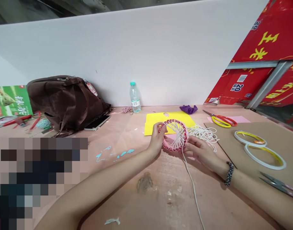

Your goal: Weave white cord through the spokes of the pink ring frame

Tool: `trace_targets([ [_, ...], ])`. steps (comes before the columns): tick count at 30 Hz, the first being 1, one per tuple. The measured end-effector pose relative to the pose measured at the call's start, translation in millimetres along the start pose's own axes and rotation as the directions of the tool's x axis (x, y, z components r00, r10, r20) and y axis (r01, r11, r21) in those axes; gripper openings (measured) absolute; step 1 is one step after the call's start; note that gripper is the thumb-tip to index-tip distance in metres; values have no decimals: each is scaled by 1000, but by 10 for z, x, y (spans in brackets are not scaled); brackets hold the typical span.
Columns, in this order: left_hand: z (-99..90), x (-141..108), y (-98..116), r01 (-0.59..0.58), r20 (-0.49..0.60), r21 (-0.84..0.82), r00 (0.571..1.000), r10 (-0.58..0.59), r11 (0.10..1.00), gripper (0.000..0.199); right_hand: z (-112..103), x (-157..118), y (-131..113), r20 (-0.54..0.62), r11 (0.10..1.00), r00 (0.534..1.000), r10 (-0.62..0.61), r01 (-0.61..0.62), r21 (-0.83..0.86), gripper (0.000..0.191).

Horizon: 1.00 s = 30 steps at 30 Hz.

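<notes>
A round hoop wrapped in pink and red cord [175, 135] is held up above the table, with white cord [177, 132] strung across it in a spoked web. My left hand [157, 139] grips its left rim. My right hand [199, 153] holds its lower right side, fingers against the white strands. A long white cord end [193, 182] trails down over the table toward me, and a loose bundle of white cord [204, 134] lies just beyond my right hand. Beneath the hoop lies a yellow card sheet [167, 123].
A cardboard sheet [256, 137] on the right holds two white hoops [265, 156], pink-handled scissors [280, 185] and the edge of yellow-red scissors [223, 120]. Farther back stand a water bottle [135, 97], a brown bag [65, 102] and a phone [97, 123]. A blurred patch covers the lower left.
</notes>
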State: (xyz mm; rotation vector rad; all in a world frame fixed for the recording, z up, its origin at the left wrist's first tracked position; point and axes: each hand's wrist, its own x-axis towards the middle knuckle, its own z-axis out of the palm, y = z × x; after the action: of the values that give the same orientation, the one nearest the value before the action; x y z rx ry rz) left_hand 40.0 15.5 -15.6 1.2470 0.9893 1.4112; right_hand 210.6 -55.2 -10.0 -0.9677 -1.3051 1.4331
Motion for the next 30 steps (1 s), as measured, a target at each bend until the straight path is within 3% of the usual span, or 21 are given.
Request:
trace_targets([
  [2, -23, -50, 18, -157, -33, 230, 985, 168, 961, 44, 21, -8, 7, -28, 997, 999, -23, 21, -80, 31],
  [4, -39, -125, 67, -354, 35, 430, 926, 376, 830, 48, 51, -27, 4, -64, 986, 996, -57, 46, -163, 30],
  [7, -33, -258, 156, -633, 241, 538, 748, 618, 556, 34, 98, -66, -13, -125, 958, 985, -117, 79, -277, 27],
  [9, -8, -331, 196, -712, 323, 557, 660, 678, 427, 21, 122, -89, -26, -142, 935, 977, -157, 101, -339, 25],
  [10, 6, -357, 207, -716, 336, 573, 648, 683, 398, 17, 131, -97, -30, -141, 925, 974, -177, 115, -363, 24],
  [15, 47, -376, 220, -662, 328, 638, 696, 639, 393, 14, 145, -111, -29, -114, 891, 968, -225, 157, -427, 18],
  [20, 41, -353, 226, -676, 339, 622, 687, 643, 395, 10, 137, -101, -23, -116, 890, 969, -219, 150, -431, 20],
  [26, 34, -337, 218, -715, 346, 583, 649, 678, 386, 7, 134, -104, -34, -121, 869, 966, -227, 145, -473, 20],
  [30, -7, -363, 252, -787, 373, 458, 592, 715, 413, 4, 118, -82, -17, -169, 935, 970, -176, 111, -338, 21],
])
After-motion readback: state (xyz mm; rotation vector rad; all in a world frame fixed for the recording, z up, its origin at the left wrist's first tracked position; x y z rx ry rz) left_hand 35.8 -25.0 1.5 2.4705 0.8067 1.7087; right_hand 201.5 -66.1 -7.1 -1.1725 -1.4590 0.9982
